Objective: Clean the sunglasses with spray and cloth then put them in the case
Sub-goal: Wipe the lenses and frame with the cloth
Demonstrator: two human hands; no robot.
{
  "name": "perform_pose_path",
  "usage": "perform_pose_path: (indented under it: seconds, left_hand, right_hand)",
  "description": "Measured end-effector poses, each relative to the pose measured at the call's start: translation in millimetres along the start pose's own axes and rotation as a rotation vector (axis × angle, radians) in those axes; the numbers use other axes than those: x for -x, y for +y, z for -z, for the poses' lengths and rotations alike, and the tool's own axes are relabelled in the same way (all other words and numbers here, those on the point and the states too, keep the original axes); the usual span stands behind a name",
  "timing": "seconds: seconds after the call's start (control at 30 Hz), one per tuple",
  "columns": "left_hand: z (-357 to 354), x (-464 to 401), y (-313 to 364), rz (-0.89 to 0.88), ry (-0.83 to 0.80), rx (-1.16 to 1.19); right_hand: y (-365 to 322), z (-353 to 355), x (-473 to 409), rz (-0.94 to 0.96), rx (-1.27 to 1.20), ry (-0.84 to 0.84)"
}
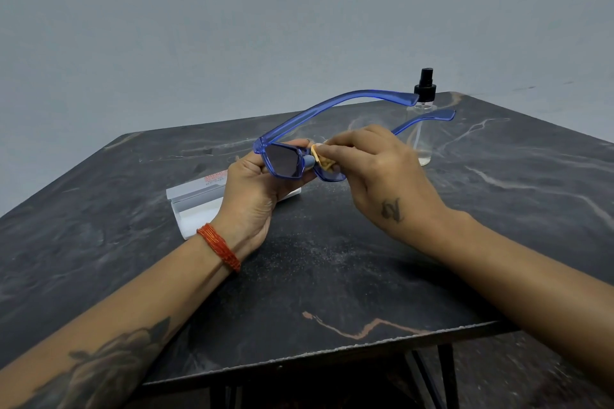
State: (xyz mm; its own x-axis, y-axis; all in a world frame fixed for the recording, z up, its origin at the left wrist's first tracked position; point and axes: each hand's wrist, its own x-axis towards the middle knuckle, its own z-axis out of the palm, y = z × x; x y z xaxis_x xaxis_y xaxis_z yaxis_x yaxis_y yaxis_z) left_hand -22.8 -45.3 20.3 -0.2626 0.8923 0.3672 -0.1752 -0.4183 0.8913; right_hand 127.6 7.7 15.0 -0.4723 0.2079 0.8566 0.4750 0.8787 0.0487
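Blue-framed sunglasses (pixel 282 161) with dark lenses hang above the table, arms unfolded and pointing away from me. My left hand (pixel 255 196) grips the frame around its left lens. My right hand (pixel 382 173) pinches a small yellow cloth (pixel 324 161) against the right lens, which the fingers mostly hide. A clear spray bottle (pixel 423 129) with a black nozzle stands upright at the back right, behind the sunglasses' arms. A white case (pixel 196 206) with a red label lies on the table under my left hand.
The dark marble-patterned table (pixel 332 276) has its near edge low in view, with black legs below. A plain grey wall rises behind it.
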Motion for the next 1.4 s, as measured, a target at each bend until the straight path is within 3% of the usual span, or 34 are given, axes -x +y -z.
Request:
perform_pose_path:
  seconds: [0.17, 0.57, 0.87, 1.17, 1.4]
  left_hand:
    - [0.6, 0.3, 0.1, 0.006, 0.003, 0.040]
    - [4.0, -2.7, -1.2, 0.001, 0.004, 0.005]
    - [0.3, -0.5, -0.2, 0.005, 0.019, 0.052]
    - [-1.8, 0.6, 2.3, 0.012, 0.016, 0.017]
    - [0.8, 0.6, -2.1, 0.010, 0.015, 0.033]
  right_hand:
    - [-1.2, 4.2, -1.2, -0.017, -0.115, -0.006]
    - [-2.1, 0.7, -0.2, 0.024, 0.077, 0.014]
    - [-1.6, 6.1, -2.3, -0.019, -0.120, -0.004]
    - [-2.8, 5.0, -1.0, -0.001, 0.050, 0.022]
    - [-3.4, 4.3, -1.0, -0.013, -0.055, 0.005]
